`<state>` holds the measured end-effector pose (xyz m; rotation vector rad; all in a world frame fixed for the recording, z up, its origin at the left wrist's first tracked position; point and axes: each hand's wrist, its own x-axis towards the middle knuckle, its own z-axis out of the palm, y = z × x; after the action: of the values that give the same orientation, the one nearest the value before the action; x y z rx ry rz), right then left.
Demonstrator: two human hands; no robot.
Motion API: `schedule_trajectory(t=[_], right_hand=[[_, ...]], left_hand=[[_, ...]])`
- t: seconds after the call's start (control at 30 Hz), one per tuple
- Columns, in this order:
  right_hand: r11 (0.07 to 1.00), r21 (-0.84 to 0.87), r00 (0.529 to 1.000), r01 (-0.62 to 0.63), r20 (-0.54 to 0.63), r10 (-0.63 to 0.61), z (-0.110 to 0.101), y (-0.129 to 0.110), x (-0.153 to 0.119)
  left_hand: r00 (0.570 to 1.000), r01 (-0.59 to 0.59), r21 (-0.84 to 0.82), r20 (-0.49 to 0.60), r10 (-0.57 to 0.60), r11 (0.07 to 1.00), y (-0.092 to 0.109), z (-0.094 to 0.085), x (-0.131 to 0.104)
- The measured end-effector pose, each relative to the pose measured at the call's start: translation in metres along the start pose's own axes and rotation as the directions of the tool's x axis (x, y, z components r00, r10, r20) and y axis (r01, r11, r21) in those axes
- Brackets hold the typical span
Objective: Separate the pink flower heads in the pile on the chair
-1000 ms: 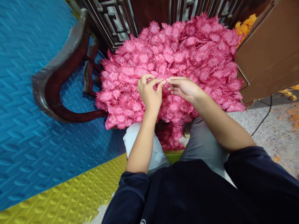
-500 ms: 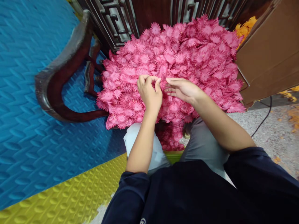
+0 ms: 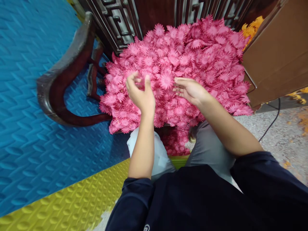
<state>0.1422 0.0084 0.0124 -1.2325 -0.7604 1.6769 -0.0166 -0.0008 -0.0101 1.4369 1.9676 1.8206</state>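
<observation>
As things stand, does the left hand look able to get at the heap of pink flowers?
Yes, most likely. The left hand looks open and appears over the heap of pink flowers, with nothing visible blocking its way; the right hand is apart, beside it.

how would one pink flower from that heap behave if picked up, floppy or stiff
A pink flower is probably light, since its petals look thin. Those narrow petals would likely bend under a firm grip. It may also snag on its neighbours, as flowers overlap closely across the heap.
</observation>
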Motion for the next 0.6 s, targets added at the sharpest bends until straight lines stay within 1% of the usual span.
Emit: schedule_trajectory(t=[0.07,0.13,0.2,0.3,0.43,0.5,0.6], right_hand=[[1.0,0.012,1.0,0.008,0.022,-0.008,0.001,0.001,-0.001],[1.0,0.018,0.999,0.001,0.039,-0.002,0.003,0.001,-0.002],[1.0,0.017,0.999,-0.016,0.047,0.015,0.004,0.0,-0.003],[0.999,0.024,0.998,-0.031,0.062,0.03,0.004,0.001,-0.003],[1.0,0.026,0.993,-0.005,0.117,0.002,0.002,0.002,0.0],[1.0,0.028,0.993,0.004,0.122,-0.008,0.002,0.003,0.0],[0.998,0.063,0.993,-0.023,0.114,0.015,0.003,0.003,-0.001]], left_hand=[[0.99,-0.018,-0.001,0.137,0.018,1.0,0.005,0.003,-0.007],[0.964,-0.043,0.022,0.264,0.036,0.999,0.01,0.007,-0.014],[0.946,-0.062,0.041,0.32,0.045,0.997,0.014,0.01,-0.019],[0.942,-0.061,0.03,0.331,0.048,0.998,0.014,0.014,-0.021],[0.948,-0.074,0.014,0.312,0.066,0.997,0.012,0.016,-0.02],[0.951,-0.095,0.001,0.296,0.09,0.995,0.012,0.015,-0.02],[0.954,-0.111,-0.033,0.277,0.116,0.993,0.012,0.015,-0.02]])
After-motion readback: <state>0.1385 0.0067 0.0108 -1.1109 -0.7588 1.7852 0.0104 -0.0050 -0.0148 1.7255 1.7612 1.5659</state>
